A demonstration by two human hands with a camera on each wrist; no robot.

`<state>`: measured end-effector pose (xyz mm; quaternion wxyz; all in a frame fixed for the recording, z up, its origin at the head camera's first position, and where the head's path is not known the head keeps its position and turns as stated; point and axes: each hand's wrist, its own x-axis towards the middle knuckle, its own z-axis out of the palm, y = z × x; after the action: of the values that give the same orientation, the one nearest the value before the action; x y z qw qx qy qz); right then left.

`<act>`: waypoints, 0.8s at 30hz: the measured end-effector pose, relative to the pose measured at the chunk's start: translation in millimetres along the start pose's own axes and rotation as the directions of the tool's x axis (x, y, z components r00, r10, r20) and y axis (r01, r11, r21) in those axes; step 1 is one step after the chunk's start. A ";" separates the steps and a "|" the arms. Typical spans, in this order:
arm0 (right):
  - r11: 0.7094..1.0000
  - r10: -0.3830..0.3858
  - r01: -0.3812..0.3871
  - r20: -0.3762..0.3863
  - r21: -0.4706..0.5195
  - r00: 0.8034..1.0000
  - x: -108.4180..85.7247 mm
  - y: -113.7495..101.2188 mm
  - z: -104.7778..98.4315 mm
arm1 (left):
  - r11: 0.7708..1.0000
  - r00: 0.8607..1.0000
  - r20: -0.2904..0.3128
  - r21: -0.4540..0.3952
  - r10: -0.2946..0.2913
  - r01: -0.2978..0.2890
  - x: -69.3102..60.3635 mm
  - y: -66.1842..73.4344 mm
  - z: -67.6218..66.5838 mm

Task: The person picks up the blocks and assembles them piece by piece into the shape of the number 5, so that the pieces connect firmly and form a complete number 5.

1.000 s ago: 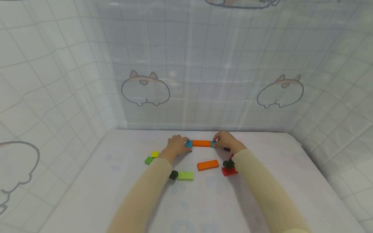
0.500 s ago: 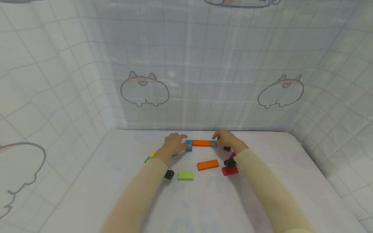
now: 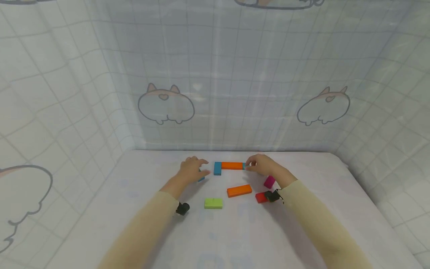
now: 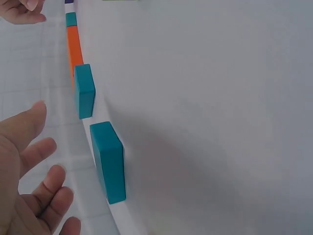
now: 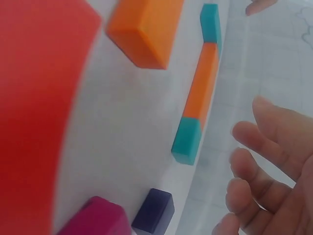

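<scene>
An orange block (image 3: pixel 231 165) lies in a row at the back of the table, with a teal-blue block at either end: the left one (image 3: pixel 217 168) and the right one (image 3: pixel 244 166). My left hand (image 3: pixel 189 170) is left of that row, fingers spread and holding nothing. Another teal-blue block (image 4: pixel 108 164) sits beside it, partly hidden by the hand in the head view. Close to the row's right end, my right hand (image 3: pixel 263 164) has loosely bent fingers; in the right wrist view they are apart from the blocks. A dark purple block (image 5: pixel 154 211) lies nearby.
Nearer the front lie a second orange block (image 3: pixel 239 190), a lime green block (image 3: pixel 213 203), a red block (image 3: pixel 261 198) and a magenta block (image 3: pixel 270 182). A patterned white sheet (image 3: pixel 215 112) hangs behind the table and at both sides.
My left hand has let go of the row's left blue block and moved left. My right hand has drawn slightly right. The yellow and green blocks are now hidden by the left arm.
</scene>
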<state>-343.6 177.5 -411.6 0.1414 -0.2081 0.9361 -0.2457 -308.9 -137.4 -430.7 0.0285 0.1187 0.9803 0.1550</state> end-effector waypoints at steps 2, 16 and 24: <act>1.000 -0.016 0.016 0.007 0.006 1.000 -5.2 0.2 2.3 | 1.000 1.000 -0.009 0.007 0.008 -0.008 -4.9 -2.1 -0.2; 0.997 -0.052 0.052 0.011 0.053 0.999 -35.3 -10.2 25.1 | 0.998 0.997 -0.046 -0.036 -0.058 0.056 -28.8 -16.1 1.7; 0.998 -0.035 0.035 -0.008 0.052 0.999 -45.5 -9.4 40.4 | 0.995 0.996 -0.049 -0.070 -0.079 0.075 -29.3 -26.4 8.1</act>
<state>-286.1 174.7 -433.3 0.1389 -0.2198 0.9261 -0.2732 -285.6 -166.5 -446.0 0.0130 0.0756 0.9788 0.1901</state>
